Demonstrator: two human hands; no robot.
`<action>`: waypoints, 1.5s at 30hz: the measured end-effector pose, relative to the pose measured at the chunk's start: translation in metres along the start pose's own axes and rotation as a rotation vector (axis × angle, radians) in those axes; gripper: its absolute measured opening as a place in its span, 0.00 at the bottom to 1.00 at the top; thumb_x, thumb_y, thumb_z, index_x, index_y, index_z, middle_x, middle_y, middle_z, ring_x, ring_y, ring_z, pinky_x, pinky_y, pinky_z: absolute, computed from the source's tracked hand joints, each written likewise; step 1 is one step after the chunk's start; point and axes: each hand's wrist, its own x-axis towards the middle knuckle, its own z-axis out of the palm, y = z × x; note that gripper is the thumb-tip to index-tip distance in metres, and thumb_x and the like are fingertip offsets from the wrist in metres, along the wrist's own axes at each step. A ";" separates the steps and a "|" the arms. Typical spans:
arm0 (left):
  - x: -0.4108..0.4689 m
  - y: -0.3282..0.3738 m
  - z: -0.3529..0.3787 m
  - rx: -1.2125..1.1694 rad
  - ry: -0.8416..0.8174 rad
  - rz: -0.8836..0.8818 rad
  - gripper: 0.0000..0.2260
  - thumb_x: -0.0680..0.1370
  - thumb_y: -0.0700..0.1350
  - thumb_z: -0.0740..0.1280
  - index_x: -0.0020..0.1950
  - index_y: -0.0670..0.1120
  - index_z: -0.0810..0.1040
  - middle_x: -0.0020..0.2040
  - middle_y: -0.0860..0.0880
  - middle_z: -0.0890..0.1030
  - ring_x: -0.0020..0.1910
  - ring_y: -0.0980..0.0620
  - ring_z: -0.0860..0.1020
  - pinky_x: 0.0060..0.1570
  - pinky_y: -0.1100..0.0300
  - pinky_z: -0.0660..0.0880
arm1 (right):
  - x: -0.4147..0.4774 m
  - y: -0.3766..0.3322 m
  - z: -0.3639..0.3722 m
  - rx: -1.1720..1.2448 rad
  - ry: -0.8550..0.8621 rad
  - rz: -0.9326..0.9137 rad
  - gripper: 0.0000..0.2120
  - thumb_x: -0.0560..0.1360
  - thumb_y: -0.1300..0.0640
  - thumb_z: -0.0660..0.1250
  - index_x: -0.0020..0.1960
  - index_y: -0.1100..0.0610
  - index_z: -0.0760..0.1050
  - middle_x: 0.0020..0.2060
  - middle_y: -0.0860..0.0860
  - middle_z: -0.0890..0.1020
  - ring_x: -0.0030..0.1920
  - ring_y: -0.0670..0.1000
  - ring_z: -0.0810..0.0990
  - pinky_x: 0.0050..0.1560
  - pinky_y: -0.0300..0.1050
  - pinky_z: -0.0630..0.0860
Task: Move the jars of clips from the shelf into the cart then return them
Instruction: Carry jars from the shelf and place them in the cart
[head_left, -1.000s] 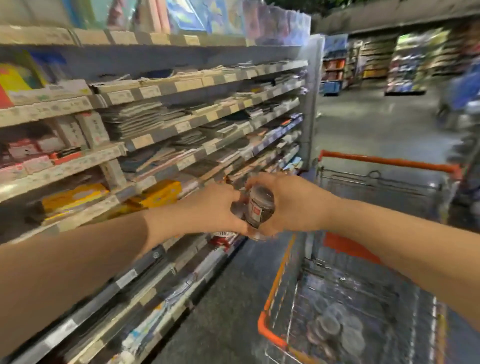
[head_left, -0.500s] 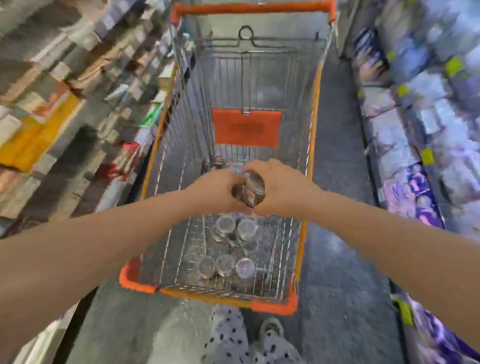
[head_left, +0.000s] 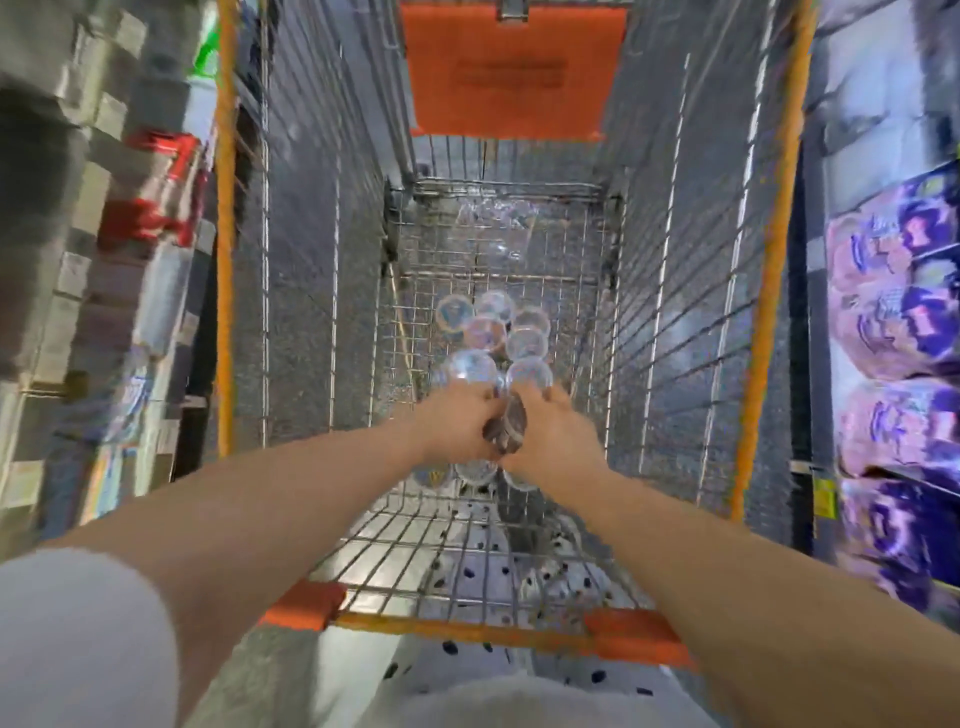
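Deep inside the wire cart (head_left: 224, 291), my left hand (head_left: 457, 423) and my right hand (head_left: 556, 439) reach down together. Between them they grip jars of clips (head_left: 506, 428), a dark-filled clear jar showing in the gap between my palms; how many jars I hold cannot be told. Several more clear-lidded jars (head_left: 493, 332) stand clustered on the cart floor just beyond my fingers, and a few sit under my wrists. Two lids touch my fingertips.
The cart has orange rims and an orange child-seat flap (head_left: 511, 67) at its far end. Blurred store shelves (head_left: 104, 234) run along the left. Purple packaged goods (head_left: 898, 364) fill the right side. My spotted clothing shows below the near rim.
I turned from the shelf to the cart, and both hands carried the jars down from above the rim to just over the jars on the cart floor.
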 end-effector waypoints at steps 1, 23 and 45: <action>0.003 -0.007 0.009 0.015 0.008 0.018 0.20 0.73 0.54 0.68 0.61 0.45 0.75 0.53 0.48 0.75 0.49 0.50 0.73 0.49 0.60 0.71 | 0.005 0.001 0.008 0.004 -0.013 0.010 0.33 0.68 0.47 0.72 0.68 0.49 0.60 0.59 0.55 0.68 0.53 0.58 0.77 0.53 0.51 0.74; 0.008 -0.038 0.100 0.074 -0.077 0.027 0.41 0.71 0.61 0.67 0.76 0.47 0.51 0.71 0.45 0.61 0.71 0.45 0.59 0.70 0.48 0.54 | 0.015 0.037 0.071 -0.174 -0.036 -0.072 0.42 0.68 0.36 0.66 0.74 0.51 0.53 0.70 0.50 0.64 0.70 0.54 0.64 0.72 0.54 0.55; -0.076 0.052 -0.106 0.186 0.373 0.071 0.10 0.79 0.45 0.56 0.46 0.43 0.74 0.42 0.45 0.78 0.40 0.47 0.76 0.37 0.57 0.70 | -0.059 -0.042 -0.104 -0.157 0.357 -0.231 0.15 0.75 0.53 0.59 0.61 0.51 0.72 0.54 0.50 0.80 0.54 0.54 0.78 0.55 0.46 0.70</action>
